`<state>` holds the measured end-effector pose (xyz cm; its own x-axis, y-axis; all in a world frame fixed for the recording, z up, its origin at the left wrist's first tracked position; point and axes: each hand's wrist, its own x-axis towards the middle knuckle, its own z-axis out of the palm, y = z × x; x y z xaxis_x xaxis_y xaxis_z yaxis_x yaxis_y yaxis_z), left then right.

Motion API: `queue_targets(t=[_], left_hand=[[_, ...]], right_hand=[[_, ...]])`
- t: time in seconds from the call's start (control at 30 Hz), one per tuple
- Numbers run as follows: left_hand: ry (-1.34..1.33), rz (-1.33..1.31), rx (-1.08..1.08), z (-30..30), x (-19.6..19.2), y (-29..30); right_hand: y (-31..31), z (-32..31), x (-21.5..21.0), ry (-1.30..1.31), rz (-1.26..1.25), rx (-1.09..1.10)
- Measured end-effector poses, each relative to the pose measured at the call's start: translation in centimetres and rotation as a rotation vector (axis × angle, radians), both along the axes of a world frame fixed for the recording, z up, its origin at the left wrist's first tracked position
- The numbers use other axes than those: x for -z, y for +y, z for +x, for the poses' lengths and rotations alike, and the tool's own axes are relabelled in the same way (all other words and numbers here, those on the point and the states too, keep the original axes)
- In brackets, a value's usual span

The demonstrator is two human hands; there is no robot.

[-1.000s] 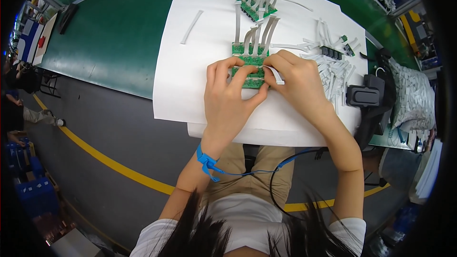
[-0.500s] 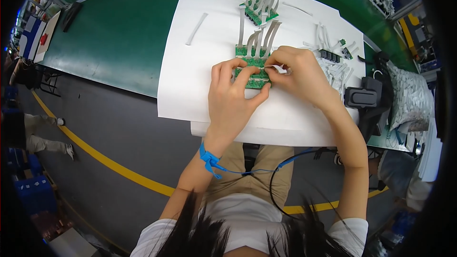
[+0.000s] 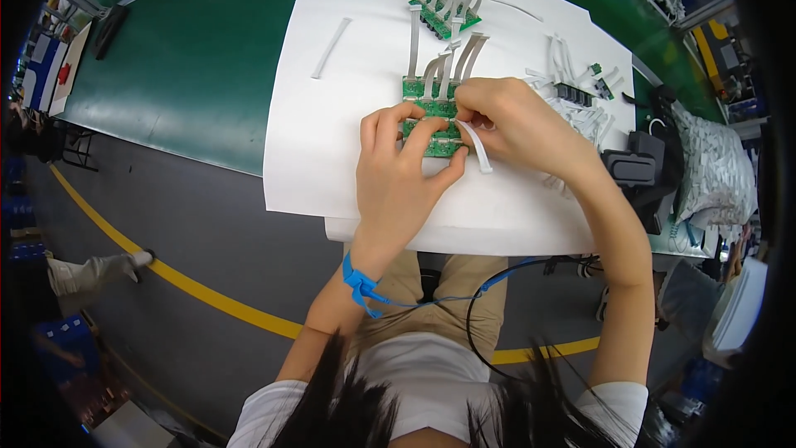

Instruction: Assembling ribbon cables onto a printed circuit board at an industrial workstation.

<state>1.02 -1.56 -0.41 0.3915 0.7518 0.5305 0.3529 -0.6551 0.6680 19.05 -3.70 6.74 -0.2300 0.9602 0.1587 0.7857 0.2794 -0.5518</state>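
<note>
A green circuit board panel [image 3: 441, 106] lies on white paper, with several grey flat ribbon cables [image 3: 415, 41] standing up from its far rows. My left hand [image 3: 396, 153] is closed on the near part of the board, fingers along its left side and top, thumb by its lower right corner. Between the thumb and fingertips of my right hand [image 3: 522, 124] is a white flat ribbon cable [image 3: 480, 152]. One end of that cable sits at the board's right side; its free end hangs toward me. My fingertips hide whether it is in a connector.
Beyond stands a second board [image 3: 448, 23] full of upright cables. A loose cable [image 3: 332, 48] lies to the left, and a pile of white cables [image 3: 587, 129] to the right. Near the pile are a black connector strip [image 3: 574, 95] and a black box-like object [image 3: 628, 168]. A blue wrist strap [image 3: 360, 284] circles my left wrist.
The white cable in my right hand has swung from pointing right to hanging down toward me. My right hand has turned slightly at the board's edge; my left hand keeps its hold.
</note>
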Motion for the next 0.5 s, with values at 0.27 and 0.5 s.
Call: queue_targets(t=[0.27,0.5], left_hand=[[0.006,-0.009,0.021,-0.1,-0.3,0.0],[-0.003,-0.015,0.019,-0.1,-0.3,-0.1]], right_hand=[[-1.4,0.3,1.1,0.181,0.053,0.125],[-1.4,0.0,1.0,0.211,-0.017,0.094]])
